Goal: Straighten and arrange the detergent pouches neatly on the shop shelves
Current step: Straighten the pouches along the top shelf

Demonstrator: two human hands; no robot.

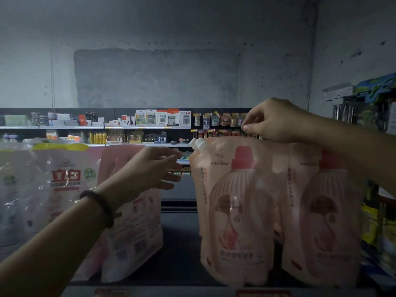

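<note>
A pink detergent pouch (235,211) with a white spout cap stands upright at the middle right of the dark shelf (180,260). My right hand (276,122) pinches its top edge. A matching pink pouch (323,219) stands beside it on the right. My left hand (150,170), with a dark bead bracelet on the wrist, hovers with fingers relaxed in the gap, just in front of a pink pouch (137,236) that shows its back label. At the far left stand white pouches (49,189) with red lettering.
Behind, a far aisle holds shelves (96,127) of calculators, boxes and small hanging goods. Green and yellow packages (372,228) crowd the right edge. A bare stretch of shelf lies between the two pouch groups. A price strip (263,293) runs along the front edge.
</note>
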